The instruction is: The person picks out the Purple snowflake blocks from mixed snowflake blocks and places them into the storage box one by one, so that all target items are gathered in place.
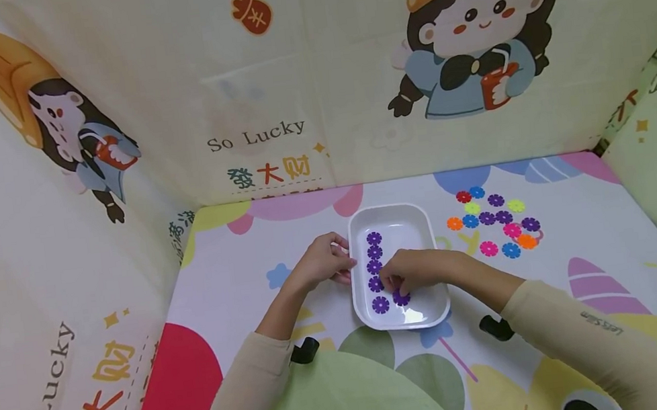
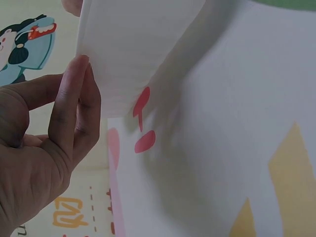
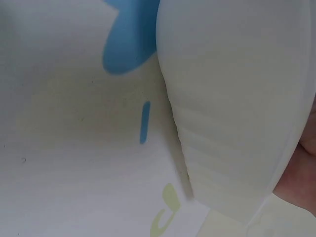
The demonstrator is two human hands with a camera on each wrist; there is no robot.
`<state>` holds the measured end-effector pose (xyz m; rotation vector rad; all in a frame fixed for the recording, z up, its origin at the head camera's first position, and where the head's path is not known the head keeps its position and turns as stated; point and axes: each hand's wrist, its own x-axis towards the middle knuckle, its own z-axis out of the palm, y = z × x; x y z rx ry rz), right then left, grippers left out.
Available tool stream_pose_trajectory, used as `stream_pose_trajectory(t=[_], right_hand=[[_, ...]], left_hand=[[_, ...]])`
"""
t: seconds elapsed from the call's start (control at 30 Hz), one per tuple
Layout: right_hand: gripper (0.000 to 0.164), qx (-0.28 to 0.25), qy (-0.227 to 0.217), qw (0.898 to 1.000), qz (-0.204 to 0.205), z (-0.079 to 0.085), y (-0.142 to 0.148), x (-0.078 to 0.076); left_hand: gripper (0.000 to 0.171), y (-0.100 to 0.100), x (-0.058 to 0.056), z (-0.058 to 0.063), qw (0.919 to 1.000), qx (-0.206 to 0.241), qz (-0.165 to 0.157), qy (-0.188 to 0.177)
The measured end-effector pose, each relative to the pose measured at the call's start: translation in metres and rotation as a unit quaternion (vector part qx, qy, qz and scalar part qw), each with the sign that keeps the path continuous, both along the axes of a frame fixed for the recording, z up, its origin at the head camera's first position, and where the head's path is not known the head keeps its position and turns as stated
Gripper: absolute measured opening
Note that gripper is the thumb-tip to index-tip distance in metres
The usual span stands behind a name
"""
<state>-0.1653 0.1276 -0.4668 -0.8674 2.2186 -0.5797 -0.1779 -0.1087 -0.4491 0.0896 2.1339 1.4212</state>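
A white tray (image 1: 422,221) stands on the table with a column of purple flower-shaped discs (image 1: 374,252) along its left side. Its outer wall fills the middle of the right wrist view. My left hand (image 1: 325,261) holds the tray's left rim with bent fingers; in the left wrist view the fingertips (image 2: 81,61) meet the rim. Inside the tray, my right hand (image 1: 417,269) pinches another purple flower-shaped disc (image 1: 401,299), beside the column's near end. The fingertips partly cover that disc. Only a bit of the right hand (image 3: 298,173) shows behind the tray in the right wrist view.
Right of the tray, loose flower-shaped discs in several colours, among them an orange disc (image 1: 455,223) and a pink disc (image 1: 488,249), lie on the patterned tabletop (image 1: 548,207). A printed cloth wall (image 1: 358,147) rises at the back, with more cloth at both sides.
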Motion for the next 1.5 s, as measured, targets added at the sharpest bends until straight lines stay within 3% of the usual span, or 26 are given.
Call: stream_pose_trajectory(t=[0.37, 0.73, 1.1, 1.27, 1.5], right_hand=[[0.017, -0.003, 0.024, 1.000, 0.016, 0.000, -0.002, 0.007], [0.019, 0.021, 0.037, 0.999, 0.001, -0.002, -0.006, 0.008], [0.016, 0.014, 0.022, 1.000, -0.004, 0.005, -0.004, 0.008], [0.015, -0.013, 0.038, 0.999, -0.020, 0.012, 0.002, 0.007], [0.019, -0.109, 0.069, 0.991, -0.043, 0.024, 0.025, 0.008]], left_hand=[[0.036, 0.001, -0.001, -0.003, 1.0000, -0.002, 0.005, -0.003], [0.035, -0.001, -0.002, -0.003, 1.0000, 0.004, 0.003, 0.003], [0.036, 0.000, -0.001, -0.002, 1.0000, 0.004, 0.001, 0.000], [0.036, 0.000, 0.000, 0.000, 1.0000, 0.003, 0.001, -0.001], [0.037, -0.001, -0.001, -0.001, 1.0000, -0.009, 0.000, 0.002]])
